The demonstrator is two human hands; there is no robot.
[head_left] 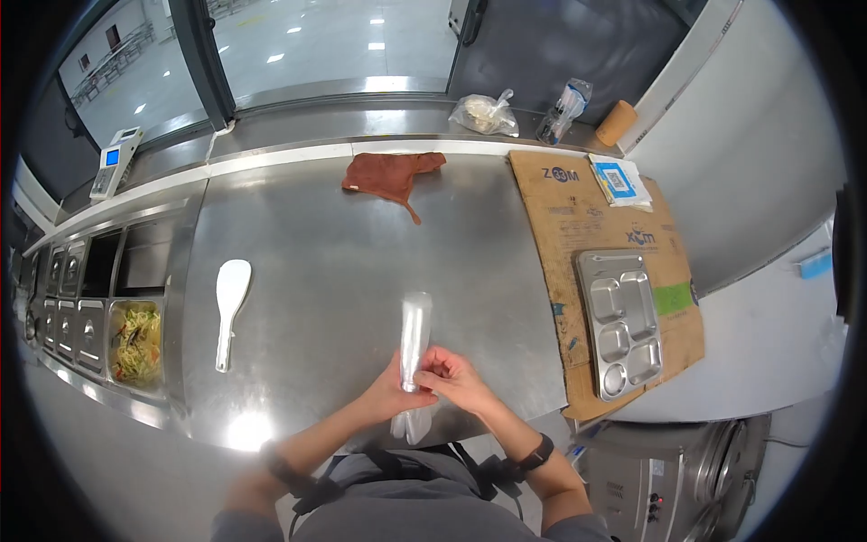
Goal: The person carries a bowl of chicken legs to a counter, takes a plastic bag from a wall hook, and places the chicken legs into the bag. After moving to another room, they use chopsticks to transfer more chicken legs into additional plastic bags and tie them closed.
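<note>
Near the front edge of the steel counter, both hands hold a long, narrow bundle of clear plastic (415, 330), which looks like folded plastic bags. Its upper end points away from me over the counter, and a loose part hangs below my hands. My left hand (388, 395) is wrapped around the bundle from the left. From the right, my right hand (454, 379) pinches it with thumb and fingers near its lower middle. A white rice paddle (233, 294) lies to the left, and a reddish-brown cloth (388, 176) is crumpled at the far side.
At right, a metal compartment tray (623, 325) rests on flattened cardboard (560, 208). Food pans, one holding shredded vegetables (135, 343), line the left. A knotted plastic bag (485, 115), bagged utensils (564, 113) and an orange-brown cylinder (616, 123) sit on the back ledge.
</note>
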